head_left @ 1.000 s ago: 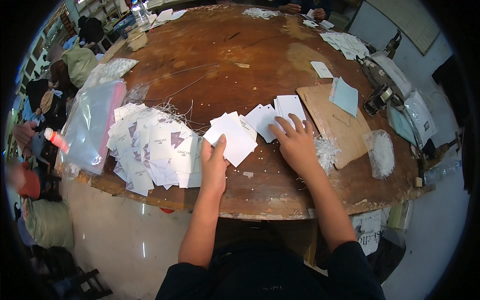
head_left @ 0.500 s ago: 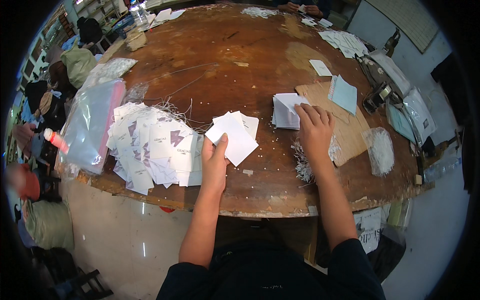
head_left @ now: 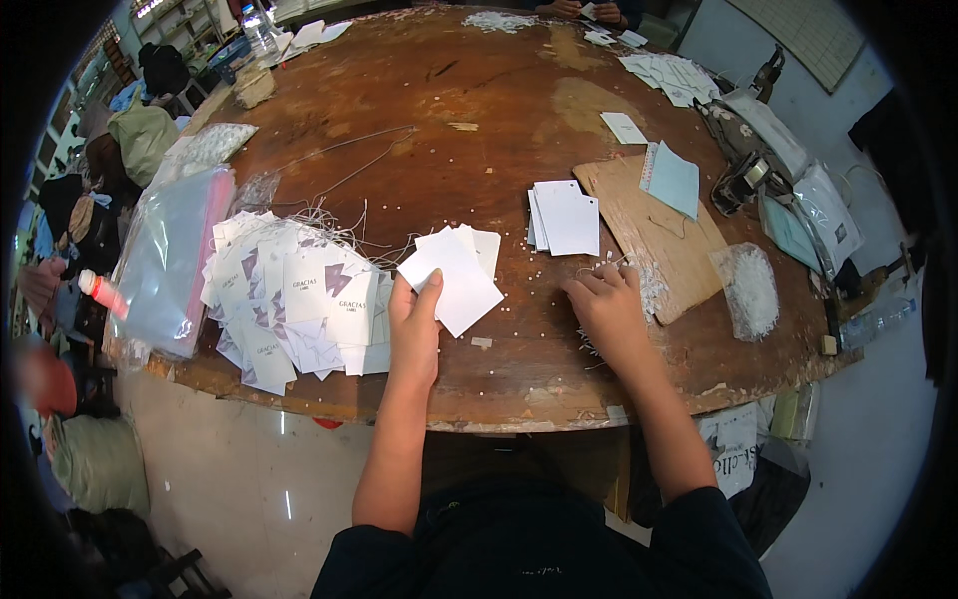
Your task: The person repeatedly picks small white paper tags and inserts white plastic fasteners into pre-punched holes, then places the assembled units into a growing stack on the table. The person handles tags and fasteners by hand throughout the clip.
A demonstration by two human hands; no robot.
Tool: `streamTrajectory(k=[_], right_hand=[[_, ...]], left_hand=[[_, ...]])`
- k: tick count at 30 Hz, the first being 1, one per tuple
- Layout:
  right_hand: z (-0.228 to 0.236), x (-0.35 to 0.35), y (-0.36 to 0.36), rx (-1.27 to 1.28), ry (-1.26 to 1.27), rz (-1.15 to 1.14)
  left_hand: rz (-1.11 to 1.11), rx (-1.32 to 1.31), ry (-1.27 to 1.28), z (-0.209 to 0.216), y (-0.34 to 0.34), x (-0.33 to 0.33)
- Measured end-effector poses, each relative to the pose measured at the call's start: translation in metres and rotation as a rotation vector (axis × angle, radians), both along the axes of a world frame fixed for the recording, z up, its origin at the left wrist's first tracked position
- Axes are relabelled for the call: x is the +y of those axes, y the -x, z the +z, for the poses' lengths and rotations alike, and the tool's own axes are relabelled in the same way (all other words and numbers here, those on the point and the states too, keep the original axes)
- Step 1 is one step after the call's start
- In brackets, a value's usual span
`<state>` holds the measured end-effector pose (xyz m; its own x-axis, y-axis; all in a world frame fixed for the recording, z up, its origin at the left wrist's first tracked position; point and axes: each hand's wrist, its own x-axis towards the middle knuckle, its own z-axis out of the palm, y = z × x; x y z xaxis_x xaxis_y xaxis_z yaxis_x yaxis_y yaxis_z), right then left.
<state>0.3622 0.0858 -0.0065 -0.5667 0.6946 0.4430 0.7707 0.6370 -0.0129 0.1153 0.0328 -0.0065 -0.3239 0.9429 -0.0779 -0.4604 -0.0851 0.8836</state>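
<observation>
Several white card tags (head_left: 454, 283) are fanned in my left hand (head_left: 414, 324), the thumb pressing on their blank top face. To its left lies a big heap of printed tags (head_left: 299, 299) with strings trailing from its far edge. My right hand (head_left: 609, 311) is low over a small pile of thin white strings, which it mostly hides. Its fingers are curled together, and a thin strand shows by the fingertips; what they grip is hidden. Just beyond it sits a stack of blank white tags (head_left: 571, 222), each visible corner with a small hole.
A brown cardboard sheet (head_left: 654, 215) holds a light blue paper (head_left: 671, 180). Right of it lies a clear bag of white strings (head_left: 750, 290). Clear plastic bags (head_left: 180, 265) lie at the left edge. Another person's hands (head_left: 584, 10) hold something white at the far side.
My right hand has left the stack of blank tags and come down toward me onto the string pile. My left hand still holds its tags. The whole view has shifted slightly.
</observation>
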Motion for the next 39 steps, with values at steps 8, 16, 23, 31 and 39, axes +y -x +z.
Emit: streamTrajectory(k=[8,16,23,31,39], right_hand=[[0.004,0.002,0.014,0.483,0.225,0.047],[0.029,-0.010,0.045,0.534,0.155,0.070],[0.013,-0.018,0.062,1.288,1.191,0.181],[-0.003,-0.018,0.066,1.216,0.991,0.294],[0.006,-0.017,0.045,1.130,1.220,0.178]], left_hand=[[-0.091,-0.069,0.063,-0.001,-0.009,-0.021],[-0.301,-0.111,0.025,-0.002,-0.008,-0.040],[-0.404,-0.207,0.017,-0.002,-0.015,-0.041],[-0.359,-0.372,-0.005,-0.007,-0.031,-0.040],[-0.189,-0.234,-0.024,0.005,-0.012,-0.039]])
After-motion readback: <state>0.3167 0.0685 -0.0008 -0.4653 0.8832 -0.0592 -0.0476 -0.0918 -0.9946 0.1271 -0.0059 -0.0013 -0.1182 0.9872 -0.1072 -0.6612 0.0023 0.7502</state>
